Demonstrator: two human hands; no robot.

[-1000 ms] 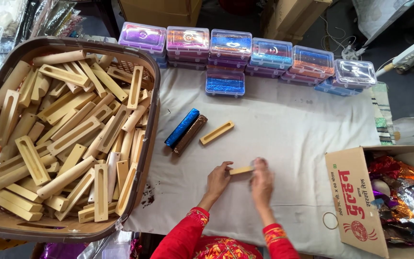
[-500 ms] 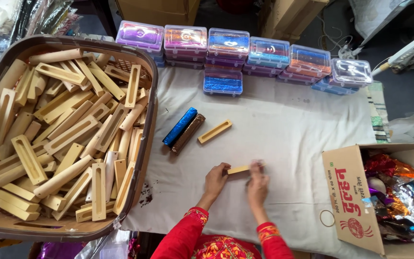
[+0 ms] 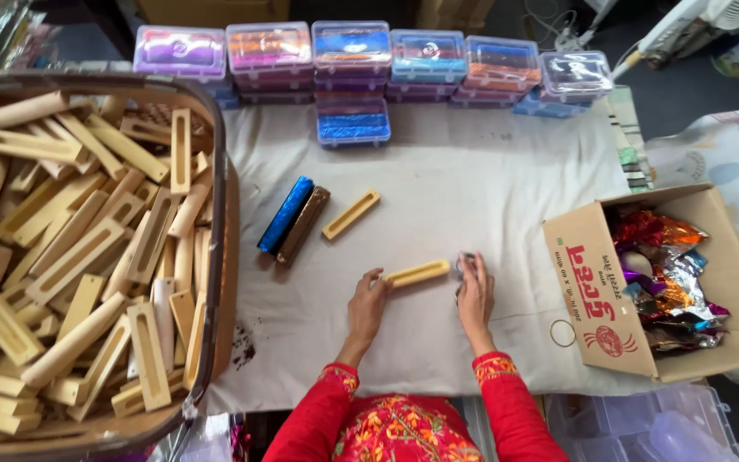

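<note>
Two hands, left hand (image 3: pixel 368 301), right hand (image 3: pixel 475 295), gripping slotted wooden block (image 3: pixel 418 273)

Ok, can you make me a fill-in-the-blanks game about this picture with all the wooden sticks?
1. The left hand and the right hand hold a pale slotted ______ block on the white cloth.
2. The big brown plastic basket of the same blocks sits to the person's ______.
3. A shiny blue wrapped bar lies touching a ______ wrapped bar.
4. The crinkly coloured foil fills an open ______ box.

Missing words: wooden; left; brown; cardboard
</note>
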